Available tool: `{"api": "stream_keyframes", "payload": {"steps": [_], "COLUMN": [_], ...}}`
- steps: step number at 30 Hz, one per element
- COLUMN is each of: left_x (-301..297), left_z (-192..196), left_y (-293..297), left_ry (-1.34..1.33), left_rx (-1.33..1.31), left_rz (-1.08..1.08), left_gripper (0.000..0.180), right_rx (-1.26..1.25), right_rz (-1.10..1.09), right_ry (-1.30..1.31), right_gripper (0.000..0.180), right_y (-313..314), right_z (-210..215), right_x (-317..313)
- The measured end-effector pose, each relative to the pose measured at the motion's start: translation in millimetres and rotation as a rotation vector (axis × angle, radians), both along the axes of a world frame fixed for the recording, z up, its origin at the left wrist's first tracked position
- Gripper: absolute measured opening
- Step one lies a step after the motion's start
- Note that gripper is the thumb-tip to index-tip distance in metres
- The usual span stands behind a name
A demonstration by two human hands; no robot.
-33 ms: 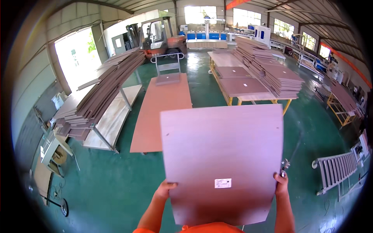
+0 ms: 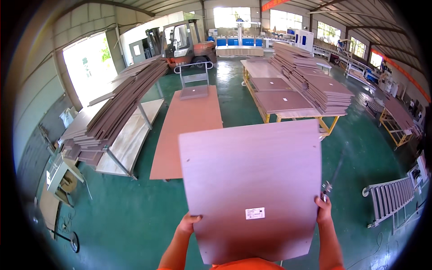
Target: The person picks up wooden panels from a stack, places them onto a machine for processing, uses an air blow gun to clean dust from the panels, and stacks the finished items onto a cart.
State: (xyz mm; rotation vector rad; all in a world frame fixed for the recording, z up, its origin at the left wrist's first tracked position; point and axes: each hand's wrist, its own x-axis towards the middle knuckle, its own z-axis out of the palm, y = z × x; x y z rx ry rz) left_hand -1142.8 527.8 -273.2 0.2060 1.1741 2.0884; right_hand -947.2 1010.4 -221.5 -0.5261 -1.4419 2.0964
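In front of my body is a large brown wood-grain panel [image 2: 249,175], gripped by its two side edges and tilted slightly, its left side lower. A small white label [image 2: 255,213] is stuck on its lower half. My left hand [image 2: 189,222] is closed on the left edge, thumb on the near face. On the opposite edge my right hand [image 2: 323,209] is closed the same way. Just above the right hand a small metal fitting [image 2: 327,186] shows; whether that hand also holds it, I cannot tell. The fingers behind the panel are hidden.
Brown panels are stacked on a left rack [image 2: 117,108] and a yellow-legged table [image 2: 288,116] at right. Between them stands a flat trolley [image 2: 186,130] topped with an orange-brown board. A forklift [image 2: 186,47] is parked beyond; a roller conveyor section [image 2: 390,199] stands at right.
The panel has shifted a little to the left and tilted, its left side dropping. Both hands have moved left with it, still holding its edges.
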Motion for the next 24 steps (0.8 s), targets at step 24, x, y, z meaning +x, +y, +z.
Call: {"api": "stream_keyframes", "payload": {"steps": [24], "left_x": [-572], "left_z": [-90], "left_y": [160], "left_ry": [-0.458], "left_rx": [-0.53], "left_rz": [1.088], "left_gripper": [0.012], "right_rx": [-0.112], "right_rz": [0.25], "right_ry": [-0.842], "right_gripper": [0.05], "right_y": [304], "right_z": [-223], "right_x": [-612]}}
